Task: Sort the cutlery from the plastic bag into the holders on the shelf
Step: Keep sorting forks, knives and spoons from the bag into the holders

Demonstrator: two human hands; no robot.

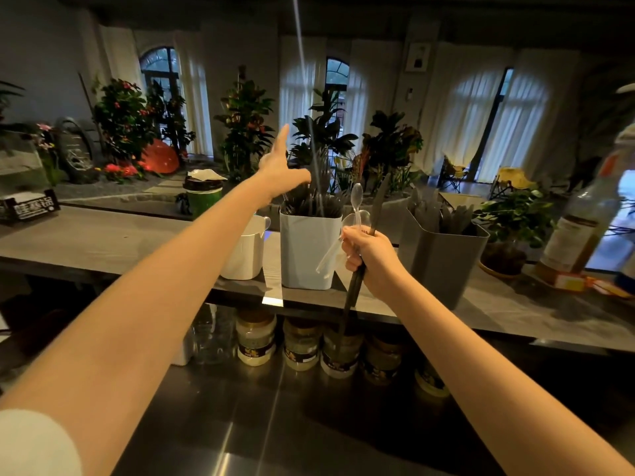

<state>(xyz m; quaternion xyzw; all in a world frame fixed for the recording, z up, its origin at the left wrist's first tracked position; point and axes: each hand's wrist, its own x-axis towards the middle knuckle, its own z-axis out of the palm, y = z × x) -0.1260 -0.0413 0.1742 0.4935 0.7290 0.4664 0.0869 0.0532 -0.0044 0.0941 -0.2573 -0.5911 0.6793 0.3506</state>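
Standing at a brushed stainless-steel counter (275, 424), both bare arms stretched toward a long grey shelf (103, 242) just above it. Holding the left hand (280, 170) high over a pale blue square plastic holder (309, 252), fingers straight and spread, index pointing up, thumb out to the right; gripping nothing that can be made out. Just past the thumb, a thin pale streak (302, 63) from the top edge down into that holder; cannot tell what it is or whether it touches the hand. Clenching the right hand (367, 250) round a bundle of plastic cutlery (359, 214), held upright in front of the shelf: clear plastic spoons (357, 195) poking up out of the fist, a long black plastic utensil (354, 290) running through it and down past the shelf edge, a clear handle (328, 254) slanting left across the front of the pale blue holder. Inside that holder, a thick bunch of dark cutlery (302, 202) standing upright. Further right, a dark grey square plastic holder (443, 262) with grey cutlery (446, 214) in it. Just left of the pale blue holder, a white plastic jug (245, 255) with a handle. Under the shelf, at the back of the counter, a row of lidded jars (256, 341). At the shelf's far right, a tall blurred bottle (580, 228) and a small potted plant (512, 218).
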